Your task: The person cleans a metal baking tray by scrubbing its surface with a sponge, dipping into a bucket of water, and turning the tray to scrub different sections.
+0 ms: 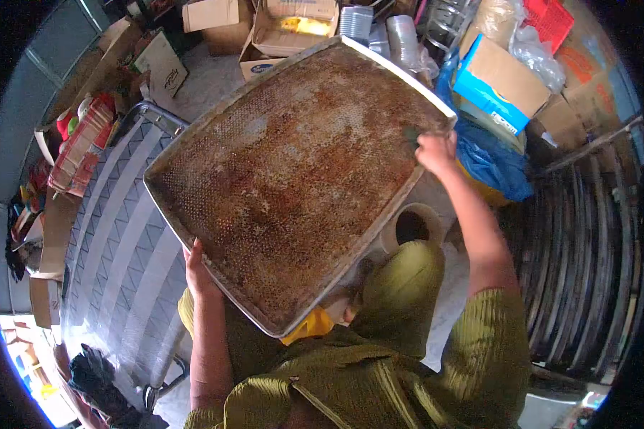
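A large perforated baking tray (293, 186), browned and rusty-looking with a pale rim, is held tilted over my lap. My left hand (199, 268) grips its lower left edge, thumb on the rim and the other fingers hidden underneath. At the upper right corner of the tray is my right hand (436, 151), its fingers closed on a small dark green pad (411, 134) that appears to touch the tray's surface. The pad is partly hidden by the fingers.
Below the tray's right edge stands a round container (412, 225) with dark contents. A folding bed (122, 222) leans at the left. Stacked dark trays (579, 264) are at the right. Cardboard boxes (293, 28), a blue box (490, 93) and blue plastic (490, 157) lie beyond.
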Motion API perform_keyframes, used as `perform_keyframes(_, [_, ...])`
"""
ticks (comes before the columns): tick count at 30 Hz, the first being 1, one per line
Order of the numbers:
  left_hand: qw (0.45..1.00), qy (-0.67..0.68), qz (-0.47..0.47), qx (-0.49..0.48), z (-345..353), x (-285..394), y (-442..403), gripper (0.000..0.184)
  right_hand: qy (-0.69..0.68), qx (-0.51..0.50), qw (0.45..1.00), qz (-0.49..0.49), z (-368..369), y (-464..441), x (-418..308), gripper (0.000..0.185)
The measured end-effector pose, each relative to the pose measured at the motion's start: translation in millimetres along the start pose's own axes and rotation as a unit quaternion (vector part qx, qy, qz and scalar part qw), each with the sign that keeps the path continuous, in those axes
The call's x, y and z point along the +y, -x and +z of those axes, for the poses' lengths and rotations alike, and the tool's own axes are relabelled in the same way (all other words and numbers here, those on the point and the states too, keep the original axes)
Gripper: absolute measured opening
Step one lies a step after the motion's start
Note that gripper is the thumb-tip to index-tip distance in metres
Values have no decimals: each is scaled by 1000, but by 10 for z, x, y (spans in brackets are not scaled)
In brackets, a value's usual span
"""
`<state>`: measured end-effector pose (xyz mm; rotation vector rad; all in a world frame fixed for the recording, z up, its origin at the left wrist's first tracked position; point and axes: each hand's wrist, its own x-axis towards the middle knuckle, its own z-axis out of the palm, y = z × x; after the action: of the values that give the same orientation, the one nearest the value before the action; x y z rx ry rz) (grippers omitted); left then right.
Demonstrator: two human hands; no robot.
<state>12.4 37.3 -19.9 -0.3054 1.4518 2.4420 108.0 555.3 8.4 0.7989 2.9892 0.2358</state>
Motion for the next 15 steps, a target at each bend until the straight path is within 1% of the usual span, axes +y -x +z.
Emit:
perform_keyframes(1, [1000,-3,0,5,-6,2,-3,43,17,-1,1000,25,24,-95,99,17])
perform_keyframes(2, [1000,6,1,7,5,2,-3,42,53,35,997,36,70,-158,170,19])
perform_keyframes(3, [1000,16,2,6,20,0,-7,41,63,-18,996,65,132,-283,266,27])
perform_keyframes(5, [1000,14,0,5,35,1,-9,41,20,7,991,132,285,-378,352,29])
perform_keyframes(6, [1000,15,-2,2,41,-1,-1,41,21,5,991,133,377,-417,355,29])
perform_keyframes(8, [1000,2,-3,9,63,24,25,41,59,42,991,112,456,-428,337,26])
perform_keyframes(9, [1000,-11,0,17,76,32,34,42,59,42,991,113,489,-415,348,26])
perform_keyframes(10, [1000,-11,0,15,78,22,27,42,69,-24,994,77,408,-351,253,25])
perform_keyframes(11, [1000,2,17,-8,68,7,5,42,79,-87,992,40,305,-280,121,29])
perform_keyframes(12, [999,16,34,-31,64,1,-9,42,43,-71,996,41,228,-143,-62,33])
perform_keyframes(13, [999,19,33,-33,75,5,-6,42,8,-56,998,42,151,47,-277,38])
perform_keyframes(15, [999,15,27,-9,107,2,29,43,-25,-49,998,-38,-64,455,-650,40])
